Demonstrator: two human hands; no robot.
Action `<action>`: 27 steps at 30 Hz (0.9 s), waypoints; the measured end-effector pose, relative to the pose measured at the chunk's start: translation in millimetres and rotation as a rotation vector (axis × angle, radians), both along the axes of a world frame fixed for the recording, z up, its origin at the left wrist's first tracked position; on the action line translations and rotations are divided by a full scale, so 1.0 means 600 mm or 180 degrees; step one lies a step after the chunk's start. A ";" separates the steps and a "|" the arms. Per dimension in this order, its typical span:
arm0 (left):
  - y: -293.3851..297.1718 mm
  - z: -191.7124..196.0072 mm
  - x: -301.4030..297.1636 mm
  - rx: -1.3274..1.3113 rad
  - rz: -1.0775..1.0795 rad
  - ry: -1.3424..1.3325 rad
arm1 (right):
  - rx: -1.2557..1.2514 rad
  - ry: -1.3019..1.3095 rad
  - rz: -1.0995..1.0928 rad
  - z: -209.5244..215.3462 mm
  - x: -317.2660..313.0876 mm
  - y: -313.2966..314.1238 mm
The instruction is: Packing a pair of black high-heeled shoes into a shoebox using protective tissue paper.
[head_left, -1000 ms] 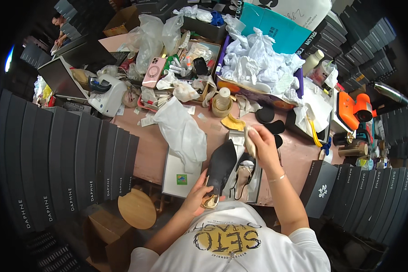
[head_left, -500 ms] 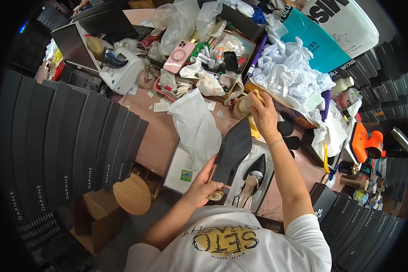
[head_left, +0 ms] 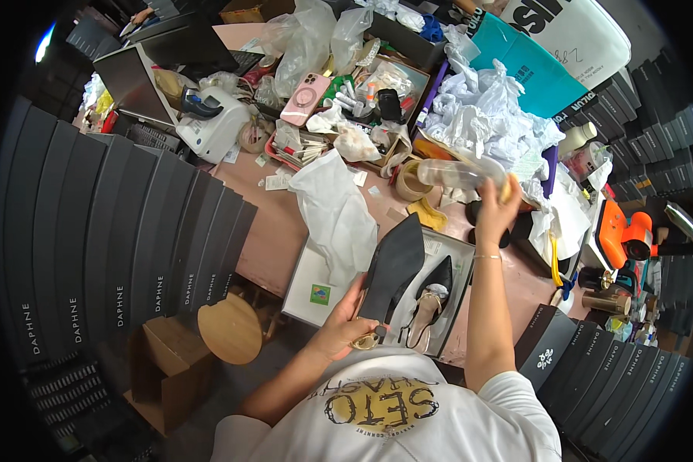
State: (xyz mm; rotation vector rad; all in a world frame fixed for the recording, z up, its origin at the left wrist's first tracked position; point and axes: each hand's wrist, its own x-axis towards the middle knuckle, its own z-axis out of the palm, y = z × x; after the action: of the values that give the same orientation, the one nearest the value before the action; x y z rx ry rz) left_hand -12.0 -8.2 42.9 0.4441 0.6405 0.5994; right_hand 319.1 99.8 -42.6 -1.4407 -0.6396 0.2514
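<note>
Shoe (head_left: 391,266), black and pointed, lies sole up over the open shoebox (head_left: 458,254), long axis running from heel near the body to toe pointing away. Left hand (head_left: 345,327) grips its heel end, fingers closed. Right hand (head_left: 497,209), raised beyond the toe, clasps a clear bottle (head_left: 458,173) held crosswise.

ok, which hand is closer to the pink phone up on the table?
Right. The right hand is raised over the table holding a clear bottle, off to the right of the pink phone. The left hand grips a black shoe at the near edge.
</note>
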 end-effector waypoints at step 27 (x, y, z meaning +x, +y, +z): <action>-0.091 0.014 -0.009 -0.0468 -0.0848 0.0206 | -0.1052 -0.1595 0.3325 0.207 -0.209 -0.361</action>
State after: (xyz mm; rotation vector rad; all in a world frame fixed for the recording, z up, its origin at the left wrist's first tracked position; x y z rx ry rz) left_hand -17.1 -62.8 51.1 0.4039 0.6690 0.2841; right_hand 193.6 -116.8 81.6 -1.3631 -1.8139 0.8492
